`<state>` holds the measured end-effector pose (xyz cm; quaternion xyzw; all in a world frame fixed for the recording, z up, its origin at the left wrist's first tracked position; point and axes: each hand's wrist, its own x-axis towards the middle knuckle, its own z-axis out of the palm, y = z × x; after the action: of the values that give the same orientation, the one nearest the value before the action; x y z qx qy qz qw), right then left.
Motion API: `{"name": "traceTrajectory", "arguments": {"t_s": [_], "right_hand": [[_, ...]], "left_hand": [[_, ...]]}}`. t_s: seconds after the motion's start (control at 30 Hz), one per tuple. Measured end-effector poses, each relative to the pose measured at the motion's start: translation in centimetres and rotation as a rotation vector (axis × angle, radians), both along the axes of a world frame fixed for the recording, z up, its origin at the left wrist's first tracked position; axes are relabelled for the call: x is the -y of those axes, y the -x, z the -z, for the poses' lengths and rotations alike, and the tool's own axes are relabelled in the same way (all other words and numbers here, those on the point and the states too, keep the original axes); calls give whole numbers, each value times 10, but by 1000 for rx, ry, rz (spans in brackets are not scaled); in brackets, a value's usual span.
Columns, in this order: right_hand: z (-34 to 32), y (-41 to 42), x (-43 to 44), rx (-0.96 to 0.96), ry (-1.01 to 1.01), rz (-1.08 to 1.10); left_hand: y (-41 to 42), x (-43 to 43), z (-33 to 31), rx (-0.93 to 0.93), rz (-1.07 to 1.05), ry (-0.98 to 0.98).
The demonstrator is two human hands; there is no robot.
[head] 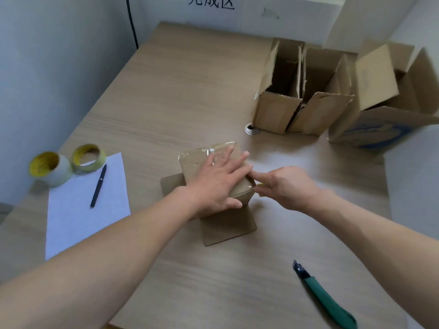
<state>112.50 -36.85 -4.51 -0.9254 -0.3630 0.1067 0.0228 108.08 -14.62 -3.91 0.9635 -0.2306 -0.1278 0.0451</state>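
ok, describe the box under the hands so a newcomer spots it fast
On the wooden table, open cartons stand at the far right. The small box sits mid-table, the left hand flat on it, the right hand at its right edge. Unlike them, its top is closed under clear tape.

My small cardboard box (194,162) is plain brown, the surface (190,91) pale wood grain, the paper sheet (78,219) white, the utility knife (325,298) green-handled, the big cardboard carton (370,132) printed blue.
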Motion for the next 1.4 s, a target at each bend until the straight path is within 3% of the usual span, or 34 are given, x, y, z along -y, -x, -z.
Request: {"name": "traceTrajectory", "arguments": {"t_s": [0.13,0.3,0.43,0.5,0.57,0.73,0.9,1.07,1.13,1.27,1.4], "right_hand": [[0,6,-2,-4,-7,71],[0,30,25,-368,-309,374],[-6,40,40,-523,-351,372],[-10,39,38,-406,-199,278],[-9,36,33,-155,-80,177],[-3,30,21,182,-186,71],[9,54,25,333,-321,187],[19,114,54,271,-596,609],[40,158,79,160,-513,800],[81,238,107,-166,-53,952],[92,252,98,-172,-109,975]], "left_hand": [[-18,18,15,2,9,45],[-24,28,16,38,40,162],[-9,28,19,71,186,225],[-4,30,20,71,193,243],[-5,37,17,43,164,240],[-13,65,13,-59,-8,174],[-18,77,8,-103,-138,182],[-16,78,4,-132,-204,235],[-16,76,4,-146,-221,280],[-17,77,5,-173,-218,310],[-17,75,2,-216,-220,332]]}}
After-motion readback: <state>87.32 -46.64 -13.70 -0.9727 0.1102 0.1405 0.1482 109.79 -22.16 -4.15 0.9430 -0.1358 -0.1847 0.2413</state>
